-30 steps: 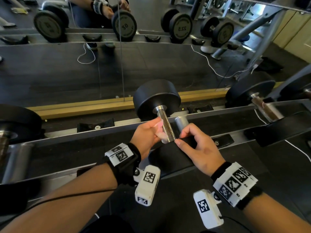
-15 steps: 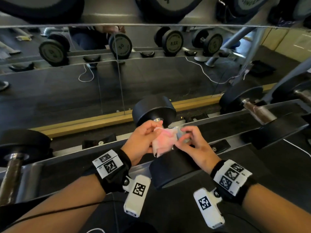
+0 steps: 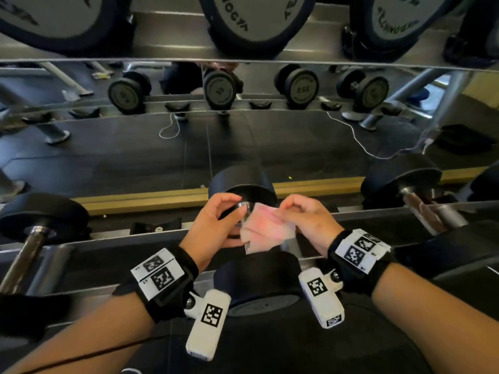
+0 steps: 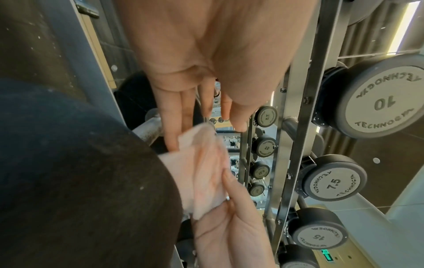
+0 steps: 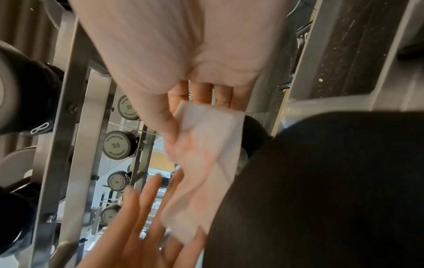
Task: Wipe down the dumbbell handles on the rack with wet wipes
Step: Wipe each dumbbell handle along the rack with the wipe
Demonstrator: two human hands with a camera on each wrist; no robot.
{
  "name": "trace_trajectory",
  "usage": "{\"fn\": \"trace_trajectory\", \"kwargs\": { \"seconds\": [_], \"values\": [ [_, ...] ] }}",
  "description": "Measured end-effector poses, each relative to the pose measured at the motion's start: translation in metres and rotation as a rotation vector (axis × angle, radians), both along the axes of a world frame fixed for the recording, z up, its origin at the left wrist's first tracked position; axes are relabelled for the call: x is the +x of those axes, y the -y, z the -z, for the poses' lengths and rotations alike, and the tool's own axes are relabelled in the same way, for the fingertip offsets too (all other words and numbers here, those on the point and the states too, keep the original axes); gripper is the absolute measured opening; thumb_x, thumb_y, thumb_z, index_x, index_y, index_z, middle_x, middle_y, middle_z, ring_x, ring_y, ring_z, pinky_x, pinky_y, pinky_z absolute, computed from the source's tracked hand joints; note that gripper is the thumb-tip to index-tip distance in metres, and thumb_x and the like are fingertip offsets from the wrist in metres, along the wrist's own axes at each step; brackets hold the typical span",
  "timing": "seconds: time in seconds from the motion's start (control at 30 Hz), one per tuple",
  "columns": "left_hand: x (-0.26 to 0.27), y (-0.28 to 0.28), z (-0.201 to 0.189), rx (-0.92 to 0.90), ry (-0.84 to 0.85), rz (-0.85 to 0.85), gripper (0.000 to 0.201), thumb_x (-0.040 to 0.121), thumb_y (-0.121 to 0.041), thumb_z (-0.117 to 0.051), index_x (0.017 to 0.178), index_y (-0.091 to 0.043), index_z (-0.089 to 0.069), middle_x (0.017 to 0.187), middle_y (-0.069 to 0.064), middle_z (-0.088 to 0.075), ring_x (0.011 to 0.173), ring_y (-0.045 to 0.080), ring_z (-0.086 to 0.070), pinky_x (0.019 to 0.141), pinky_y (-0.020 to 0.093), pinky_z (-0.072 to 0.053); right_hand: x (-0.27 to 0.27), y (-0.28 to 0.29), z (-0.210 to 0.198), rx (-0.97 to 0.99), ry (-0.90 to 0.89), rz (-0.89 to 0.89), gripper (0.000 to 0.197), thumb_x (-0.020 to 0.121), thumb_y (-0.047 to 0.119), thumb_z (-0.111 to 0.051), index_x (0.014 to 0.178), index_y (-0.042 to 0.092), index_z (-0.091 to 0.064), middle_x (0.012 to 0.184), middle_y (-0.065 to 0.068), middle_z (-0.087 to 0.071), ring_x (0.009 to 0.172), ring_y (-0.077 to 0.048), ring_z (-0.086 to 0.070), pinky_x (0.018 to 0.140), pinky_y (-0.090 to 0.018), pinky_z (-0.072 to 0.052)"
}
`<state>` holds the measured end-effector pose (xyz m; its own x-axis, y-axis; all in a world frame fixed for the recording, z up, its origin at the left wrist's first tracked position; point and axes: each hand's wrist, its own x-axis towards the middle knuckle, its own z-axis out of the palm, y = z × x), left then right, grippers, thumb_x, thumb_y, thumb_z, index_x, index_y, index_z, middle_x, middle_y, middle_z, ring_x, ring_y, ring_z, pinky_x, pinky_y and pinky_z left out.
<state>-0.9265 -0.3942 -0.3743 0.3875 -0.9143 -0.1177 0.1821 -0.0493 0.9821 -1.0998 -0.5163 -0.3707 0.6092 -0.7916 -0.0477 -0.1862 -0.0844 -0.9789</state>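
Head view —
A: Where's the wet wipe [image 3: 266,228]?
B: Draped over the middle dumbbell's handle [image 3: 244,211] on the rack [image 3: 113,249], between both hands.
A: Right hand [image 3: 307,222]?
B: Its grip pinches the wipe's upper edge, thumb against fingers.
A: Left hand [image 3: 216,225]?
B: Fingers nearly straight and spread beside the handle, fingertips touching the wipe's edge, gripping nothing.

Grey metal rack [image 3: 113,245] carries three black dumbbells [image 3: 259,282], handles across rails.
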Motion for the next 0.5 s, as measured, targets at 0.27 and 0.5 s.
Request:
{"fn": "trace_trajectory", "kwargs": {
  "seconds": [0.27,0.5],
  "values": [
    [-0.040,-0.025,0.040,0.084,0.381,-0.052,0.040,0.085,-0.020,-0.075,0.122,-0.027,-0.060,0.122,-0.016,-0.065,0.118,-0.006,-0.056,0.110,0.028,-0.040,-0.002,0.056,0.040,-0.339,-0.180,0.036,0.017,0.093,0.012,-0.060,0.108,0.017,-0.056,0.108,0.001,-0.059,0.100,-0.016,-0.056,0.075,-0.022,-0.041],
    [-0.047,-0.030,0.042,0.100,0.290,-0.013,0.027,0.093,-0.020,-0.065,0.119,-0.025,-0.066,0.083,-0.005,-0.070,0.082,0.004,-0.065,0.076,0.017,-0.052,0.015,0.069,0.056,-0.283,-0.137,-0.185,0.028,0.096,0.012,-0.053,0.115,0.026,-0.067,0.113,0.004,-0.066,0.106,-0.013,-0.060,0.086,-0.026,-0.048]
  ]
}}
